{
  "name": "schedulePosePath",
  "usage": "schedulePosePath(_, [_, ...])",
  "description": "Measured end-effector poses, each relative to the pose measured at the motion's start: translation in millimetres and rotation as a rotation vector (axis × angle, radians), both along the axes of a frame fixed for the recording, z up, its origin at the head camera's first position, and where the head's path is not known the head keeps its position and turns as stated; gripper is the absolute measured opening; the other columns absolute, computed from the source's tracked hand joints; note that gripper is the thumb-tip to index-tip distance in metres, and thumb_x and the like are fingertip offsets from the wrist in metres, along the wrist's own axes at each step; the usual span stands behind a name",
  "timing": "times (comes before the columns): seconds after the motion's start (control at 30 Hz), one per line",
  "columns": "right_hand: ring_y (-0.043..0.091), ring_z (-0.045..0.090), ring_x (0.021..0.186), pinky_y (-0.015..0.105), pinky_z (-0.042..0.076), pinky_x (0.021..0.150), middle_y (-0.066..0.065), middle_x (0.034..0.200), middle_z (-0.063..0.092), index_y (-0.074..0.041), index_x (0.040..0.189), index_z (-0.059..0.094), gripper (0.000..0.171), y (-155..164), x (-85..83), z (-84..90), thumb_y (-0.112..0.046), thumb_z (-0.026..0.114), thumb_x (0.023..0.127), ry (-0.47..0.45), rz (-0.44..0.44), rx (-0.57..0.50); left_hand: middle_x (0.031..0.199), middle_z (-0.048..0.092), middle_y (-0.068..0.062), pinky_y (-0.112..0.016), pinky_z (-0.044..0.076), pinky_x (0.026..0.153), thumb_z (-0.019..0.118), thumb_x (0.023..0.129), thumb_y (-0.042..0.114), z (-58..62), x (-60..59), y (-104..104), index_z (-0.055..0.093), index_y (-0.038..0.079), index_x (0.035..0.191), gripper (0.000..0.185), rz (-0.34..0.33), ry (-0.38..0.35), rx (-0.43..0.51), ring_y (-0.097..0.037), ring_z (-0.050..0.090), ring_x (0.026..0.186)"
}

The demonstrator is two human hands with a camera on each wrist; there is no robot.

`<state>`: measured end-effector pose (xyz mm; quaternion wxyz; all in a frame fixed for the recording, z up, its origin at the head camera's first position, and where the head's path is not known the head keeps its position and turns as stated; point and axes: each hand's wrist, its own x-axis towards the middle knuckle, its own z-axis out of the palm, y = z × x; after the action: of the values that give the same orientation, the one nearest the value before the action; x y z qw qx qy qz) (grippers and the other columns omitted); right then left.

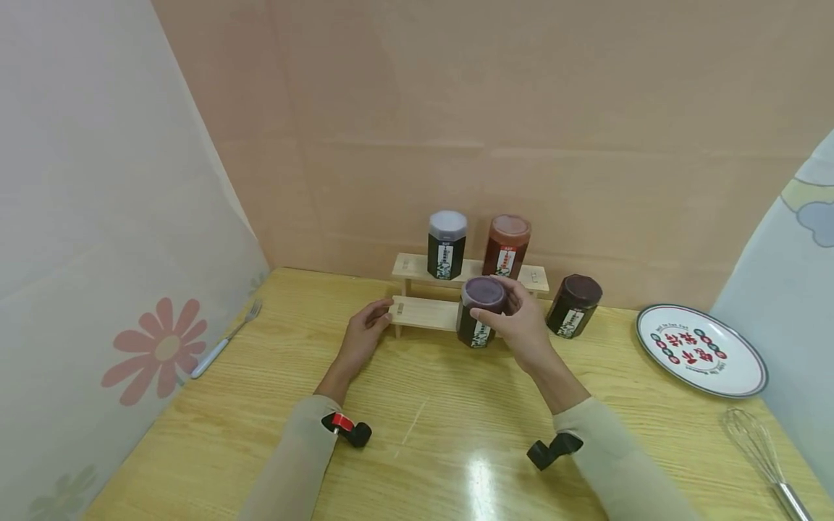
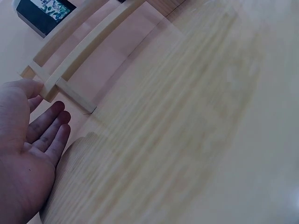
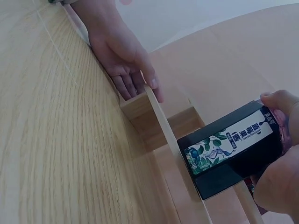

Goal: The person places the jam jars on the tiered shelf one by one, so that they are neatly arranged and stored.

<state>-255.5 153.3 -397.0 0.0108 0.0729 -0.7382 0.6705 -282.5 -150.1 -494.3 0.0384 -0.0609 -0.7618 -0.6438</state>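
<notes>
A two-tier wooden display stand (image 1: pixel 423 312) stands at the back of the table. My left hand (image 1: pixel 361 334) holds the left end of its lower shelf between thumb and index finger, the other fingers loosely bent below in the left wrist view. My right hand (image 1: pixel 524 329) grips a dark jar with a purple lid (image 1: pixel 483 293) near its top, thumb in front and fingers behind. The jar's label (image 3: pixel 231 142) faces forward, and its base is right at the lower shelf's surface. On the upper tier stand a white-lidded jar (image 1: pixel 447 246) and a red-brown jar (image 1: pixel 508 246).
Right of the stand, a dark-lidded jar (image 1: pixel 575 306) stands on the table. Farther right are a white plate (image 1: pixel 677 369) with red lettering and a whisk (image 1: pixel 759 449). A fork (image 1: pixel 224 340) lies at the left. A cloth backdrop (image 1: pixel 521 94) rises behind the table.
</notes>
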Motion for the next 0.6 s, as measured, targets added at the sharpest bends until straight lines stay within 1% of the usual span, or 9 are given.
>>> schedulePosePath(0.1, [0.019, 0.05, 0.141, 0.013, 0.048, 0.103, 0.011, 0.15, 0.054, -0.011, 0.15, 0.046, 0.074, -8.0, -3.3, -0.2, -0.007, 0.083, 0.086, -0.005, -0.001, -0.015, 0.144, 0.062, -0.008, -0.046, 0.046, 0.116, 0.061, 0.106, 0.022, 0.0, -0.5, 0.4, 0.063, 0.017, 0.139, 0.034, 0.005, 0.007, -0.001, -0.026, 0.057, 0.135])
schedulePosePath(0.23, [0.02, 0.052, 0.139, 0.014, 0.049, 0.102, 0.012, 0.148, 0.056, -0.01, 0.15, 0.046, 0.074, -16.4, -7.2, -1.8, -0.006, 0.083, 0.086, -0.004, -0.01, -0.021, 0.145, 0.061, -0.009, -0.047, 0.046, 0.116, 0.06, 0.106, 0.021, 0.1, -0.4, 0.5, 0.062, 0.016, 0.141, 0.035, -0.005, 0.001, 0.0, -0.027, 0.056, 0.136])
schedulePosePath(0.37, [0.02, 0.055, 0.136, 0.016, 0.05, 0.102, 0.011, 0.145, 0.059, -0.011, 0.148, 0.048, 0.073, -25.7, -13.1, -3.6, -0.006, 0.084, 0.085, 0.011, -0.016, -0.026, 0.145, 0.061, -0.008, -0.047, 0.046, 0.117, 0.06, 0.106, 0.023, -0.5, -0.5, -1.1, 0.063, 0.018, 0.14, 0.034, 0.003, -0.004, -0.005, -0.027, 0.056, 0.137])
schedulePosePath(0.47, [0.02, 0.056, 0.135, 0.022, 0.05, 0.106, 0.011, 0.144, 0.06, -0.011, 0.147, 0.05, 0.074, -32.4, -16.6, -4.6, -0.008, 0.086, 0.083, 0.028, -0.019, -0.019, 0.145, 0.061, -0.008, -0.048, 0.045, 0.117, 0.06, 0.106, 0.023, -0.1, -0.2, -1.5, 0.062, 0.018, 0.14, 0.034, 0.0, 0.001, -0.012, -0.026, 0.056, 0.137])
schedulePosePath(0.6, [0.021, 0.055, 0.137, 0.035, 0.047, 0.115, 0.01, 0.144, 0.06, -0.013, 0.147, 0.05, 0.075, -37.4, -17.3, -5.9, -0.013, 0.087, 0.083, 0.042, -0.027, 0.001, 0.145, 0.061, -0.01, -0.048, 0.046, 0.116, 0.06, 0.106, 0.022, 0.9, 0.2, -0.3, 0.061, 0.017, 0.141, 0.035, -0.011, 0.005, -0.011, -0.027, 0.056, 0.136])
